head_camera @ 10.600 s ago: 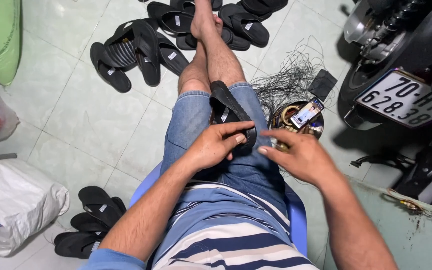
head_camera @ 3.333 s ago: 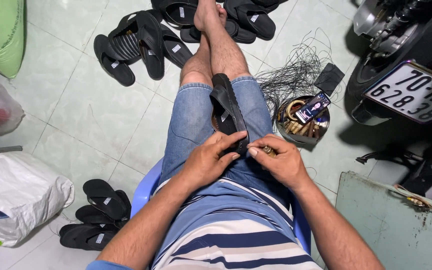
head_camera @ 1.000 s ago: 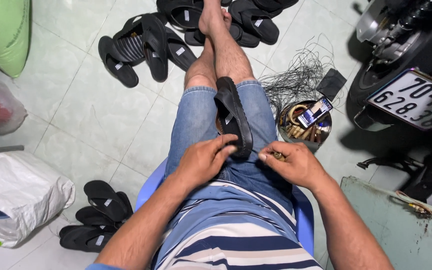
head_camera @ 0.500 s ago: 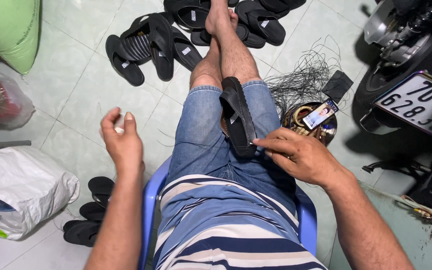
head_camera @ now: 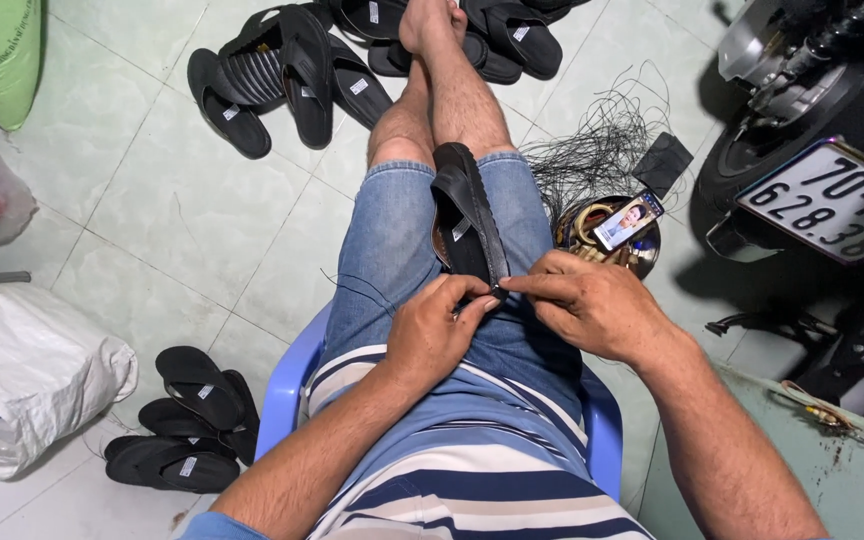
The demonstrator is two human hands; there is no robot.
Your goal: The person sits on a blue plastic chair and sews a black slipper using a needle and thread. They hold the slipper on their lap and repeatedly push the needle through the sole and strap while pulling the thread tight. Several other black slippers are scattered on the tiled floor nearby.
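Your left hand [head_camera: 432,335] and right hand [head_camera: 582,305] both pinch the near end of the black sandal [head_camera: 467,225], which lies along your lap on the jeans. A thin black thread [head_camera: 357,288] trails off left. More sandals [head_camera: 187,435] sit on the floor beside the blue chair [head_camera: 287,385].

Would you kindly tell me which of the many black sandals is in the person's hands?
The black rubber sandal lying on the lap, pinched at its near end by both hands; every other sandal lies on the tiled floor.
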